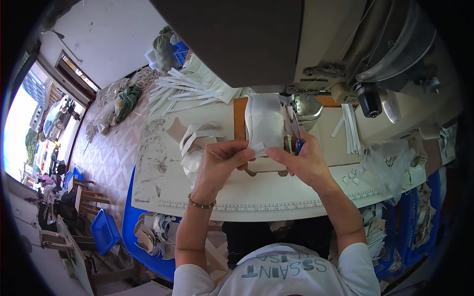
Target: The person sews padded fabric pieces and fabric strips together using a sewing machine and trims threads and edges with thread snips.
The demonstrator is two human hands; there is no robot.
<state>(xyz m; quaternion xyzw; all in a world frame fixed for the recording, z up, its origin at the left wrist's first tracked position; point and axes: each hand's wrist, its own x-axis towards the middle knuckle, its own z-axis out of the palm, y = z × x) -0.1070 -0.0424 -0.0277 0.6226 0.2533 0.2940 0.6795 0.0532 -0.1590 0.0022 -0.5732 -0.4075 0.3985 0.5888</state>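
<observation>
My left hand (pixel 224 160) pinches one end of a small white strip (pixel 258 149) between thumb and fingers. The thumb of my right hand (pixel 308 160) meets the strip's other end. Blue-handled snips (pixel 299 144) sit within the curled fingers of that same hand, their blades partly hidden. Just beyond both hands, a shiny white curved piece (pixel 265 118) lies beside the metal parts of a sewing machine (pixel 307 107). Its lower edge touches or lies very close to the strip; I cannot tell which.
The machine's large head (pixel 237 39) overhangs the far side. White strips (pixel 185 86) are heaped at the back left, with cut pieces (pixel 195 143) left of my hands. A clear plastic bag (pixel 387 165) lies at the right. Blue bins of scraps (pixel 153 239) stand below the table's front edge.
</observation>
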